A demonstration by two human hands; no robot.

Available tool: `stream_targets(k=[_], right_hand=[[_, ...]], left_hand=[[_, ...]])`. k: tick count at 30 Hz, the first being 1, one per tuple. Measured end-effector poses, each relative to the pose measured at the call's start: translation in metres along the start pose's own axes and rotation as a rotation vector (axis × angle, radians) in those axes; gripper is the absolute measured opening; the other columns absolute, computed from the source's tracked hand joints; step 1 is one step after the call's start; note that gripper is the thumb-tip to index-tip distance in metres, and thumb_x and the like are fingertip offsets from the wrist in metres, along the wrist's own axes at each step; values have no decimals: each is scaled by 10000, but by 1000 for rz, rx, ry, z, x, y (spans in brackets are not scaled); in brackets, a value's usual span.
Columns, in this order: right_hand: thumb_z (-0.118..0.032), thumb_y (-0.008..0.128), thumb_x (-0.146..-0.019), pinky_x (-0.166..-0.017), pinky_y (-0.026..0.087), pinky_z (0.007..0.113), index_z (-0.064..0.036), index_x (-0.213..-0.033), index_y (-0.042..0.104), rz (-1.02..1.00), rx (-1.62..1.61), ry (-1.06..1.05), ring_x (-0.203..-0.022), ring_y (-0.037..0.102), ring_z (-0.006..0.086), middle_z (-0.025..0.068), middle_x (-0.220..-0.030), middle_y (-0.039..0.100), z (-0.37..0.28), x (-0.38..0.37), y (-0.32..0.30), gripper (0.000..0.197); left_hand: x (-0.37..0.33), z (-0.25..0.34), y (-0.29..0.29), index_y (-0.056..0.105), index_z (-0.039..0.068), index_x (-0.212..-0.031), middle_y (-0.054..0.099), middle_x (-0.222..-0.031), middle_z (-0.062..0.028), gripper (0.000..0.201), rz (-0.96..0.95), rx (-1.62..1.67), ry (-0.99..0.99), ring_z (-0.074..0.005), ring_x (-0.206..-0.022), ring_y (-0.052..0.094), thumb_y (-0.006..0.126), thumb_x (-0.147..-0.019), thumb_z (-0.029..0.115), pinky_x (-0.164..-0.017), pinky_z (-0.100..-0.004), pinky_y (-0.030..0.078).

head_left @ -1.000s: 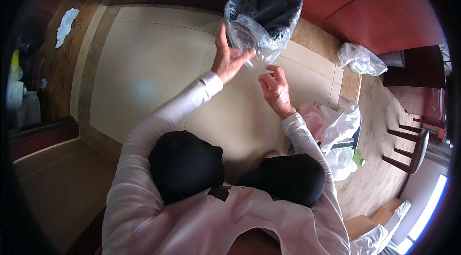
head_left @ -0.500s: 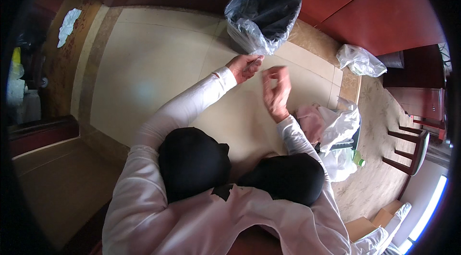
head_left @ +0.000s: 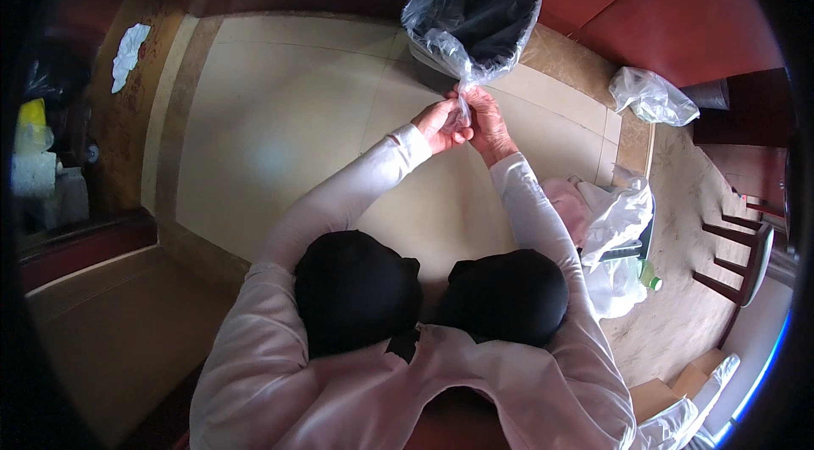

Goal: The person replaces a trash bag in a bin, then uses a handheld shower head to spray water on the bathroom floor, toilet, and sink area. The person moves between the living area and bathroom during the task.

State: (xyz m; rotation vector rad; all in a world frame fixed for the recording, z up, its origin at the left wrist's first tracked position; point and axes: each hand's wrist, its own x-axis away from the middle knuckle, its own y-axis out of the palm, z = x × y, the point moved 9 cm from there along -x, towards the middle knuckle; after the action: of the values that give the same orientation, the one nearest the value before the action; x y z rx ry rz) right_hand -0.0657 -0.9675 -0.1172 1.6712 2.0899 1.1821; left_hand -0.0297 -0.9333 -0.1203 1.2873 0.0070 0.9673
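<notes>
A dark trash bin stands on the floor ahead, lined with a clear plastic bag folded over its rim. The near edge of that bag is gathered into a twisted bunch that reaches toward me. My left hand closes around the loose end of the bunch from the left. On its right side my right hand pinches the same plastic just below the bin's rim. Both hands meet there, and the fingertips partly hide the gathered part.
Dark red cabinets stand behind the bin. A filled clear plastic bag lies to the right. Nearer, white bags and pink cloth sit by a green-capped bottle. A stool and cardboard boxes are farther right.
My right hand, apart and blurred before, has moved up to the gathered plastic beside my left hand and closed on it. The view has shifted slightly.
</notes>
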Motion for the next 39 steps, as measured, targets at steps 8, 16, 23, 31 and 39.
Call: stream_targets(k=[8, 16, 23, 31, 39], right_hand=[[-68, 570, -649, -549, 380, 308, -50, -651, 518, 483, 1786, -1041, -624, 500, 214, 61, -656, 489, -78, 68, 66, 55], [-108, 493, -666, -623, 399, 360, 43, -938, 432, 230, 1844, -875, -738, 431, 285, 154, -818, 421, -40, 74, 84, 317], [-165, 486, -818, -620, 397, 222, 11, -912, 522, 338, 737, -552, -674, 481, 107, 25, -773, 503, -64, 91, 39, 203], [-234, 504, -805, -658, 420, 242, -29, -895, 541, 86, 233, 57, -723, 510, 101, 25, -816, 550, -22, 33, 22, 227], [-114, 604, -694, -433, 262, 180, -30, -690, 616, 310, 445, -123, -452, 341, 40, -39, -561, 500, -39, 31, 13, 85]], left_hand=[[52, 45, 27, 550, 58, -1004, 557, -899, -20, 282, 391, -607, 704, -75, -771, 496, 561, -779, 227, -640, -191, 402], [29, 44, 14, 583, -3, -860, 587, -850, -59, 174, 318, -259, 576, -127, -791, 541, 511, -806, 146, -740, -229, 424], [4, 19, 16, 516, 19, -819, 492, -666, -4, 105, -123, 158, 117, -103, -603, 465, 461, -811, 108, -536, -221, 389], [23, 5, 56, 447, 29, -768, 345, -553, 14, 105, -657, 587, -208, -76, -461, 338, 380, -809, 98, -441, -212, 272], [46, -8, 13, 543, 33, -736, 541, -670, -53, 416, 148, -779, 411, -154, -597, 519, 311, -836, 364, -541, -273, 408]])
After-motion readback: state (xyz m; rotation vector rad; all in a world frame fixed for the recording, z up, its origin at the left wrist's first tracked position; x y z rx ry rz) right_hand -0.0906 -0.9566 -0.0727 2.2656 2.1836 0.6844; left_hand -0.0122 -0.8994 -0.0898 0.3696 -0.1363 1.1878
